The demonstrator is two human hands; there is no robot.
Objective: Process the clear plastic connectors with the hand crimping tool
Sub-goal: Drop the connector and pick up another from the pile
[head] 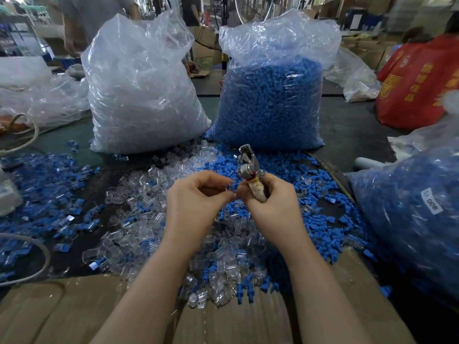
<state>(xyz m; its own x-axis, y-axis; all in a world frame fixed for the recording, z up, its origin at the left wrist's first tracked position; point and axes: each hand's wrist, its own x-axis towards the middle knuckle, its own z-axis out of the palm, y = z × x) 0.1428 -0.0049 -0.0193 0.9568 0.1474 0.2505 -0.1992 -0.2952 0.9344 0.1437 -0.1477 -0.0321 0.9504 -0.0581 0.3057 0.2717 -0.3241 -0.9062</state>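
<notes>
My right hand grips the crimping tool – head toward twelve o'clock – while my left hand pinches a clear connector at its nine o'clock.

Factory floor: bulk part bags

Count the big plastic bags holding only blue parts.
2. One bag of blue parts stands upright behind the hands, right of the clear-parts bag. Another lies at the right edge, partly cropped. More may sit out of view.
</notes>
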